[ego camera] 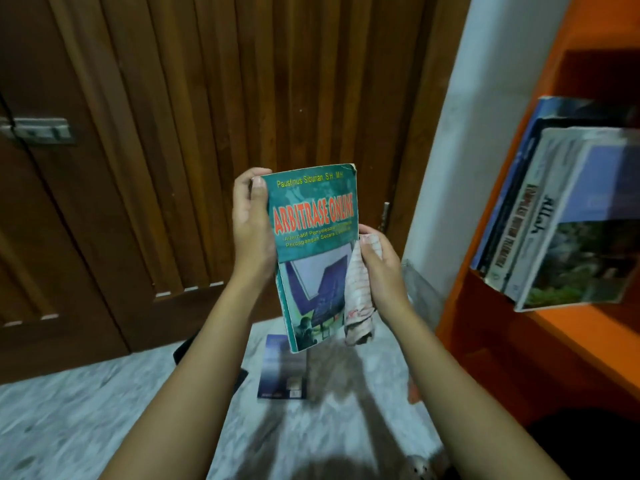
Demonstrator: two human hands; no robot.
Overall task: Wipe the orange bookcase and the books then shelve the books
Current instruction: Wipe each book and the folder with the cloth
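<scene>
Book: green paperback (313,237), upright in mid-air before a wooden door (207,116).
Left hand (251,223): grips its left edge.
Right hand (379,268): clutches a striped cloth (358,299) against the cover.
Bookcase (519,323): orange, right, holding shelved books (561,209).
Floor (104,410): another book (282,368) lies below.

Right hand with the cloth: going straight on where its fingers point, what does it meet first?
Probably the green book: the right hand, gripping the cloth, points up and left at its right edge. Depth is unclear.
</scene>
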